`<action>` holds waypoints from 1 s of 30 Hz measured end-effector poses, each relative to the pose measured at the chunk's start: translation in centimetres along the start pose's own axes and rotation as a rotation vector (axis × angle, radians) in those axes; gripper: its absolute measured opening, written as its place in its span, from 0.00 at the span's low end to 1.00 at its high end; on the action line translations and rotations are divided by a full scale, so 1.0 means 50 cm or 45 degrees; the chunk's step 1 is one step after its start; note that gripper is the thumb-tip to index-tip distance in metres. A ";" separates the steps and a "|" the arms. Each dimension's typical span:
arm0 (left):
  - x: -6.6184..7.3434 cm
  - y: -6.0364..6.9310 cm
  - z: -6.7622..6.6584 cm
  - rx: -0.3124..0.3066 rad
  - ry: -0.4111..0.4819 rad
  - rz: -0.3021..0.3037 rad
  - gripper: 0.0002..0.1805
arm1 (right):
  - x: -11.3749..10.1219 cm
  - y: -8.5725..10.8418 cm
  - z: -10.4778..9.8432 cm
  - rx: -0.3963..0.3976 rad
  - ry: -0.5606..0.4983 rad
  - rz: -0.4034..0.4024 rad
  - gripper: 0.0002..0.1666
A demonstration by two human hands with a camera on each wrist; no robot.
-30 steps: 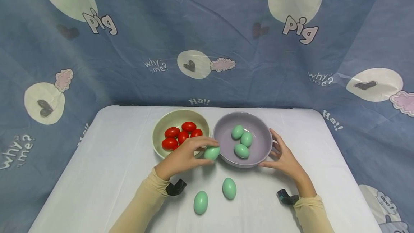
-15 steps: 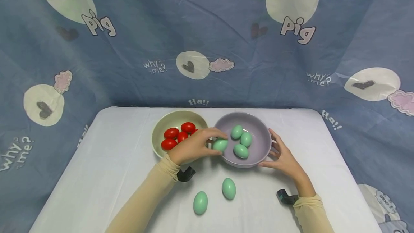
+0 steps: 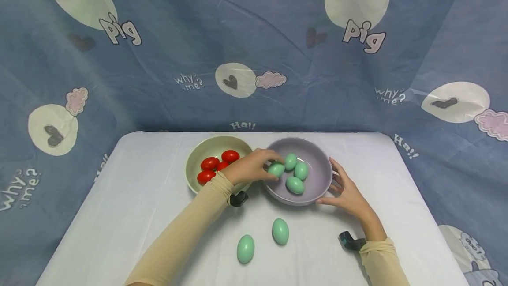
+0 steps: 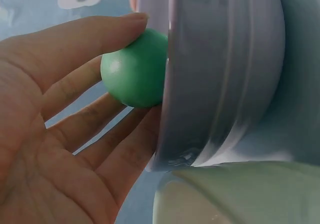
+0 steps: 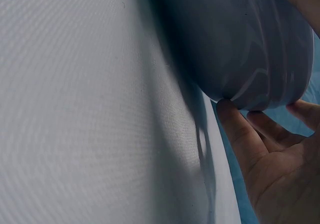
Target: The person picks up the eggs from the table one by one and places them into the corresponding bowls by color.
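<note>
In the head view my left hand (image 3: 253, 167) pinches a green egg (image 3: 276, 170) between thumb and fingers, inside the left rim of a purple bowl (image 3: 317, 191). Seen from the left wrist, the egg (image 4: 131, 71) is partly hidden by the bowl's wall (image 4: 210, 74). Several other green eggs (image 3: 295, 185) lie in that bowl. My right hand (image 3: 346, 193) holds the bowl's right side from outside, thumb toward the front; in the right wrist view its fingertips touch the bowl (image 5: 225, 44). Two green eggs (image 3: 280, 231) (image 3: 245, 249) lie on the table in front.
Left of the purple bowl stands a pale green bowl (image 3: 192, 169) with several red eggs (image 3: 209, 163), partly covered by my left hand and forearm. Both bowls stand on a white-covered table (image 3: 131, 197). A blue printed cloth (image 3: 158, 100) hangs behind.
My left hand has carried the green egg rightward and away from me, from between the bowls to inside the purple bowl's rim. My right hand has stayed at that bowl.
</note>
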State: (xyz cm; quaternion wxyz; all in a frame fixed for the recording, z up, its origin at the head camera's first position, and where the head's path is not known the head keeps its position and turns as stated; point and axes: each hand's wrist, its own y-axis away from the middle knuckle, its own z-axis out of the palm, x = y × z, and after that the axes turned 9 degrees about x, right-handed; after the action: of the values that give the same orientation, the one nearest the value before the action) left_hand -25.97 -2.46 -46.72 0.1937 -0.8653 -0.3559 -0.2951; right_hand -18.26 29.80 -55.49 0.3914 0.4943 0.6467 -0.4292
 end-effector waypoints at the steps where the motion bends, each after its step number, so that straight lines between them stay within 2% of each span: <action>1: -0.001 -0.007 0.000 -0.013 -0.021 -0.006 0.26 | 0.000 -0.001 0.000 0.000 0.004 -0.002 0.78; 10: -0.001 -0.070 -0.012 -0.137 -0.123 -0.080 0.26 | -0.002 -0.004 0.000 -0.003 -0.002 0.005 0.78; 15: -0.003 -0.103 -0.005 -0.208 -0.179 -0.195 0.27 | 0.001 -0.002 0.001 -0.001 0.012 0.011 0.78; 19: -0.005 -0.125 0.005 -0.258 -0.231 -0.258 0.27 | 0.002 0.001 0.000 0.000 0.007 0.014 0.78; 24: 0.006 -0.146 0.012 -0.283 -0.281 -0.319 0.25 | 0.001 0.000 0.001 -0.005 -0.025 0.004 0.78; 30: 0.028 -0.159 0.022 -0.297 -0.313 -0.427 0.27 | 0.000 0.000 0.000 -0.009 -0.017 0.001 0.78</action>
State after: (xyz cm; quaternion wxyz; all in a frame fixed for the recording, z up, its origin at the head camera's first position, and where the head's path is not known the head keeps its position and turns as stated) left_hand -30.55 4.16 -45.67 -0.0040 -0.8401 -0.4789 -0.2547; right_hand -18.29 29.79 -55.51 0.3978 0.4902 0.6454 -0.4301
